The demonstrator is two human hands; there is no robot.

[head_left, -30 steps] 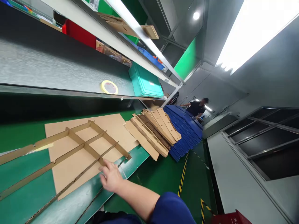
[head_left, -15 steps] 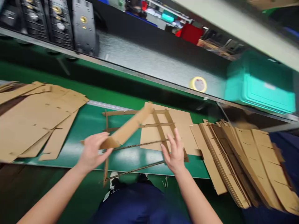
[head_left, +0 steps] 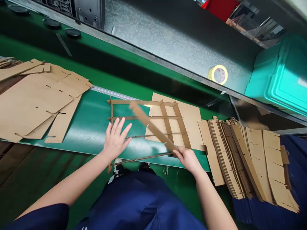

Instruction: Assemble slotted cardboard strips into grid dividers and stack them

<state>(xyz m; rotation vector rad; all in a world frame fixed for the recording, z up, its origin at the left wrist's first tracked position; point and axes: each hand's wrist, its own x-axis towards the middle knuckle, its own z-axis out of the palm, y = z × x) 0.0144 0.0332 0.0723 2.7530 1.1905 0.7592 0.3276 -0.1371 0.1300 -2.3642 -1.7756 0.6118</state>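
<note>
On my feed, far left: a messy pile of flat brown slotted cardboard sheets (head_left: 31, 100) at the left end of the green tabletop (head_left: 87, 119). Next is the left hand (head_left: 115, 139), open, fingers spread and gripping nothing, over the left part of a brown cardboard lattice of interlocked strips (head_left: 164, 111). Can't tell if it's touching. The lattice's near-left corner pokes past the surface's near edge.

Here's what just changed: half a second ago the left hand had the loose, long brown cardboard strip (head_left: 153, 127); now the right hand (head_left: 188, 159) has its right end pinched near the near edge, and the strip slants up-left across the lattice. So the way I read it, the left is freed up and the right is doing the steering.

Under the lattice's right half lies a flat tan cardboard sheet (head_left: 193, 119), then stacked slotted cardboard strips (head_left: 255, 150) overhang the right end.
</note>
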